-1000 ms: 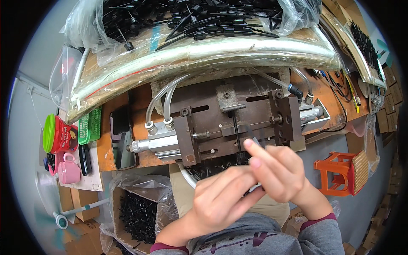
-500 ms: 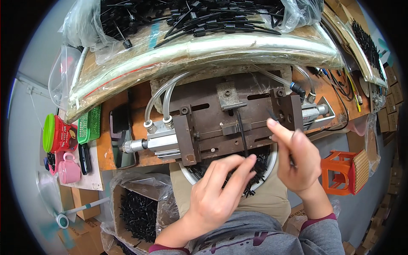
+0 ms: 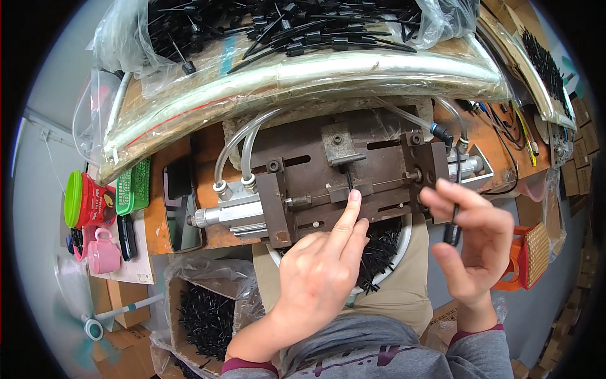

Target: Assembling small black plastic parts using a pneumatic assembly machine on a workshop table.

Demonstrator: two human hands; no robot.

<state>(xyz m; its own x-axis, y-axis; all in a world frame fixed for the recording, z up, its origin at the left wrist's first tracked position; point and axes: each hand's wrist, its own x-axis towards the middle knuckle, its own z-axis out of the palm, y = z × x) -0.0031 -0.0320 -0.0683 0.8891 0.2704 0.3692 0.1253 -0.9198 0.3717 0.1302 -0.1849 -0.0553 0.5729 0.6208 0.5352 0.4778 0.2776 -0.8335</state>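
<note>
A brown metal clamping fixture (image 3: 385, 165) with silver air cylinders (image 3: 237, 218) lies across the bench in front of me. A thin black rod (image 3: 348, 177) sits in its small centre block, below the grey upper stop (image 3: 339, 145). My left hand (image 3: 322, 268) presses its outstretched index fingertip on the near part of that rod; the other fingers are curled and the thumb is hidden. Right of the fixture, my right hand (image 3: 476, 243) is raised with loosely bent fingers, and a black rod with a thick end (image 3: 452, 234) hangs among them.
A white basin (image 3: 404, 243) of black pieces sits on my lap. A plastic-lined box (image 3: 237, 297) of similar pieces stands at lower left. Above the fixture is a plastic-wrapped tray (image 3: 297, 79) with black rods. A phone (image 3: 183, 202), pink mug (image 3: 103, 256) and orange stool (image 3: 521, 259) flank the bench.
My left hand has moved up from the rod's near end, its index finger now on the centre block. My right hand has moved right and opened somewhat. The fixture's right plunger now shows.
</note>
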